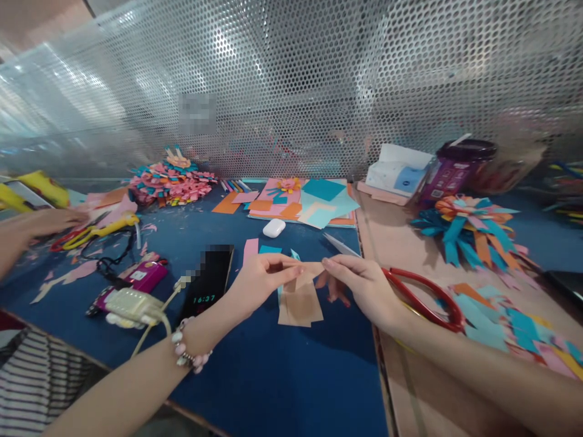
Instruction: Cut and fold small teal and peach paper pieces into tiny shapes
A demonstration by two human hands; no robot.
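Left fingertips (291,270) and right fingertips (328,264) pinch the top edge of a small peach-coloured paper sheet (300,303), so the left hand (257,282) and right hand (359,288) hold it hanging just above the blue felt worktop (282,376), near its right edge. Red-handled scissors (423,297) lie just beside the right hand on the brown board (401,243), while a black phone (207,282) rests left of the left hand, and another person's hand (27,227) reaches in at the worktop's far left edge.

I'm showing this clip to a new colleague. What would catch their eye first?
Probably the two hands at centre: the left hand and right hand pinch a tan paper piece above the blue table. Then the red-handled scissors by the right wrist, and the paper flower behind them.
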